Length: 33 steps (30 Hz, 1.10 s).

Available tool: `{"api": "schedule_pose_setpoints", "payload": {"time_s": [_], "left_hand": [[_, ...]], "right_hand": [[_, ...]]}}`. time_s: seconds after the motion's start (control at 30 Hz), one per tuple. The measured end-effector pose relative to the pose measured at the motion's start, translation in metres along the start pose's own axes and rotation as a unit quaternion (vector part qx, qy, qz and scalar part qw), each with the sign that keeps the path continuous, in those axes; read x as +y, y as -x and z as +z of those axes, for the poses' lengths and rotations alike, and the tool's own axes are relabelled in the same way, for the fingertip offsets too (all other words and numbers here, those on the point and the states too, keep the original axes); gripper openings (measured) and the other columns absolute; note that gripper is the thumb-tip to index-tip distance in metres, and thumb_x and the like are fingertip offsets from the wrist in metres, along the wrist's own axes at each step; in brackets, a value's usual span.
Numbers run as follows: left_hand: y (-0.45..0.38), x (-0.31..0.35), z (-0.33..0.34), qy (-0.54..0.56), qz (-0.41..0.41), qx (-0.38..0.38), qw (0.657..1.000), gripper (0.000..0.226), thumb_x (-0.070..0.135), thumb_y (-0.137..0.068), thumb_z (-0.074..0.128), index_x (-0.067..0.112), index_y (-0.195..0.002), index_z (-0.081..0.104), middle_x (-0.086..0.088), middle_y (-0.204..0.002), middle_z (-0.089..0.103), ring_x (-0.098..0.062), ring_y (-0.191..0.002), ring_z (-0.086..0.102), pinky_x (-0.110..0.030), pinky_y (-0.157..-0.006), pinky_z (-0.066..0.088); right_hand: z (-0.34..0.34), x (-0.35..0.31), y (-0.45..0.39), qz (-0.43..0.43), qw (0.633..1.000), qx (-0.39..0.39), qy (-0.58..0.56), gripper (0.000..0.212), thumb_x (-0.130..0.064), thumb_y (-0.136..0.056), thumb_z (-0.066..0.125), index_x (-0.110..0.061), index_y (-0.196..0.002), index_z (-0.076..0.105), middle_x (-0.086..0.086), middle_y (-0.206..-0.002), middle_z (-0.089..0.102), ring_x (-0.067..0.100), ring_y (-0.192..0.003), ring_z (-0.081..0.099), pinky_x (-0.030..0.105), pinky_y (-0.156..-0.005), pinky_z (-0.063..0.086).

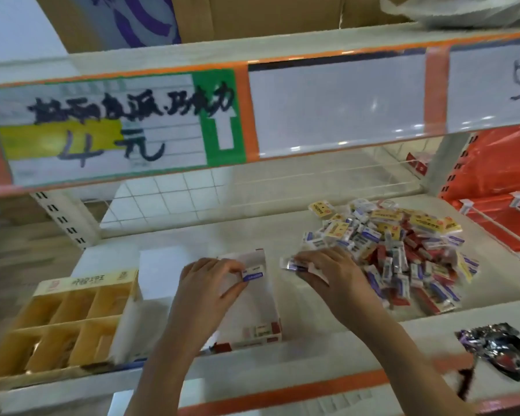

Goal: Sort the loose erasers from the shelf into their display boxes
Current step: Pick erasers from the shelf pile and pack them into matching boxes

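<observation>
A heap of loose erasers [394, 250] in blue, red and yellow wrappers lies on the white shelf [192, 238], right of centre. My left hand [207, 283] pinches a blue-and-white eraser [253, 274] over a white display box [261, 304] with a red front edge. My right hand [327, 271] is at the heap's left edge and grips several blue-wrapped erasers [294, 263]. A yellow display box [60, 322] with several compartments stands at the front left.
A plain white box [159, 274] stands between the yellow and white display boxes. A crumpled foil wrapper [499, 349] lies at the front right. The upper shelf's price strip [117, 127] hangs overhead. Orange shelving [499, 187] borders the right side.
</observation>
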<state>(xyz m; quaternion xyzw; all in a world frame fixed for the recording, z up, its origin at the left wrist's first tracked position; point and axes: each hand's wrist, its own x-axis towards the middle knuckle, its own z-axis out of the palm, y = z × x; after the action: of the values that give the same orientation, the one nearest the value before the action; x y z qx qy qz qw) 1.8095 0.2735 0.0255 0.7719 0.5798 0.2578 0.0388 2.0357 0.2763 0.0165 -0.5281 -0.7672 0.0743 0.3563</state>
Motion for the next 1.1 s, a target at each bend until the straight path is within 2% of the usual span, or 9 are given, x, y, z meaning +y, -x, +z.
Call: {"api": "schedule_pose_setpoints", "payload": {"time_s": [0.13,0.27,0.37,0.43,0.53,0.67,0.83,1.03,1.1], "left_hand": [[0.014,-0.025,-0.021,-0.011,-0.026,-0.002,1.000,0.018,0.030,-0.075,0.076,0.026,-0.091,0.069,0.014,-0.088,0.069,-0.014,-0.086,0.062,-0.028,-0.080,0.036],[0.025,-0.049,-0.041,-0.027,-0.023,-0.022,0.999,0.016,0.034,-0.079,0.072,0.029,-0.093,0.067,0.018,-0.088,0.069,-0.016,-0.088,0.062,-0.032,-0.079,0.042],[0.033,-0.064,-0.052,-0.031,-0.037,-0.031,0.998,0.018,0.037,-0.083,0.067,0.029,-0.098,0.066,0.018,-0.097,0.067,-0.012,-0.099,0.057,-0.027,-0.085,0.033],[0.041,-0.076,-0.061,-0.036,-0.029,-0.013,0.999,0.016,0.035,-0.079,0.071,0.029,-0.094,0.067,0.017,-0.091,0.067,-0.013,-0.096,0.059,-0.028,-0.082,0.034],[0.055,-0.093,-0.072,-0.022,-0.072,-0.045,0.996,0.019,0.041,-0.086,0.061,0.033,-0.103,0.064,0.020,-0.102,0.064,-0.009,-0.107,0.050,-0.029,-0.091,0.032],[0.076,-0.112,-0.077,-0.001,-0.081,-0.068,0.994,0.024,0.047,-0.087,0.055,0.037,-0.108,0.060,0.026,-0.109,0.057,-0.002,-0.112,0.042,-0.024,-0.095,0.031],[0.095,-0.121,-0.082,0.006,-0.099,-0.079,0.992,0.022,0.043,-0.083,0.062,0.037,-0.104,0.063,0.025,-0.103,0.059,-0.003,-0.105,0.046,-0.016,-0.080,0.031],[0.100,-0.127,-0.086,0.008,-0.097,-0.090,0.991,0.036,0.055,-0.084,0.042,0.043,-0.116,0.051,0.033,-0.111,0.042,0.004,-0.110,0.034,-0.014,-0.092,0.024],[0.099,-0.128,-0.087,0.020,-0.101,-0.091,0.991,0.045,0.057,-0.076,0.036,0.040,-0.112,0.056,0.031,-0.109,0.047,0.003,-0.104,0.035,-0.017,-0.089,0.027]], "right_hand": [[0.020,-0.029,-0.012,-0.031,0.999,-0.030,-0.010,0.020,-0.021,-0.078,0.071,-0.015,-0.098,0.070,-0.003,-0.089,0.069,0.021,-0.083,0.061,0.026,-0.073,0.047],[0.038,-0.053,-0.027,-0.056,0.996,-0.065,-0.025,0.022,-0.021,-0.078,0.072,-0.013,-0.099,0.070,-0.002,-0.091,0.069,0.010,-0.088,0.051,0.011,-0.078,0.032],[0.049,-0.068,-0.033,-0.059,0.995,-0.082,-0.029,0.023,-0.021,-0.080,0.073,-0.015,-0.101,0.070,-0.005,-0.094,0.068,0.005,-0.090,0.046,0.010,-0.079,0.031],[0.057,-0.081,-0.035,-0.067,0.992,-0.105,-0.026,0.023,-0.028,-0.083,0.068,-0.020,-0.105,0.068,-0.014,-0.097,0.062,0.006,-0.096,0.048,0.012,-0.081,0.032],[0.067,-0.098,-0.034,-0.072,0.979,-0.191,-0.026,0.025,-0.038,-0.088,0.059,-0.028,-0.111,0.063,-0.023,-0.099,0.051,0.000,-0.098,0.043,0.013,-0.082,0.033],[0.080,-0.117,-0.033,-0.075,0.955,-0.287,-0.013,0.025,-0.040,-0.088,0.059,-0.030,-0.110,0.064,-0.016,-0.100,0.060,0.002,-0.094,0.045,0.019,-0.084,0.039],[0.097,-0.131,-0.030,-0.083,0.944,-0.320,0.019,0.024,-0.041,-0.088,0.059,-0.029,-0.107,0.067,-0.013,-0.101,0.063,0.003,-0.089,0.043,0.022,-0.080,0.040],[0.107,-0.141,-0.026,-0.093,0.937,-0.337,0.015,0.028,-0.039,-0.090,0.058,-0.025,-0.112,0.067,-0.010,-0.105,0.066,0.002,-0.088,0.040,0.017,-0.079,0.037],[0.110,-0.142,-0.025,-0.098,0.935,-0.341,0.022,0.030,-0.040,-0.090,0.056,-0.024,-0.115,0.066,-0.009,-0.107,0.065,0.002,-0.089,0.040,0.015,-0.077,0.034]]}}
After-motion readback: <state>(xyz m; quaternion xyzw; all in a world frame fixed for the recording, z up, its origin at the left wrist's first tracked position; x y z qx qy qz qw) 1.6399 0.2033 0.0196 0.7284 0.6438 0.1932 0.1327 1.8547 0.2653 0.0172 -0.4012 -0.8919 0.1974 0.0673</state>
